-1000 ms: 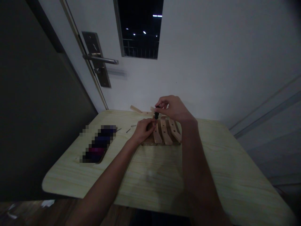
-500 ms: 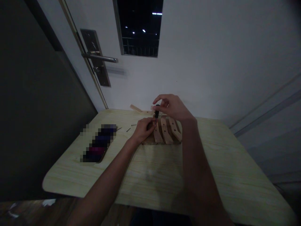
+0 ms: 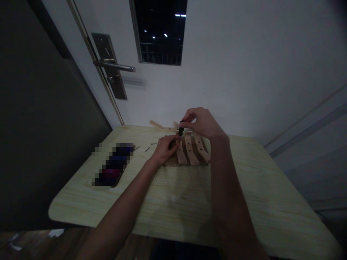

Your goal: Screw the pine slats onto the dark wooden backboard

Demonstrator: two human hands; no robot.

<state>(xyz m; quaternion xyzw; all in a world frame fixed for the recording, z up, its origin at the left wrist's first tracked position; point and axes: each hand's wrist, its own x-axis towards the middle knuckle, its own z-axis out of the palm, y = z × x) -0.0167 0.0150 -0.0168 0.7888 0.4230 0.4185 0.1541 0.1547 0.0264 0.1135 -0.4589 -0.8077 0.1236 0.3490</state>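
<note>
A small black-handled screwdriver [image 3: 181,129] stands nearly upright over the leftmost wooden strip [image 3: 181,153], tipped a little to the right. My right hand [image 3: 199,121] pinches the top of its handle between thumb and fingers. The screwdriver's tip is hidden by my left fingers. My left hand [image 3: 166,147] is closed on the same strip, fingertips and thumb near the screwdriver's lower end. Beneath lies a brown wooden board [image 3: 173,163]. Two more bent strips with dark holes, a middle strip [image 3: 191,151] and a right strip [image 3: 202,148], lie across it.
Loose screws [image 3: 148,148] lie left of my left hand. Beyond them is a phone [image 3: 116,164] with a blurred screen. Another bent wooden strip [image 3: 156,125] rests at the table's back, against the white door [image 3: 230,72]. The table [image 3: 176,202] has a rounded front-left corner.
My right fingers have closed round the screwdriver handle; before, the index finger was lifted away from it. The handle now leans slightly more right. My left hand stays in place.
</note>
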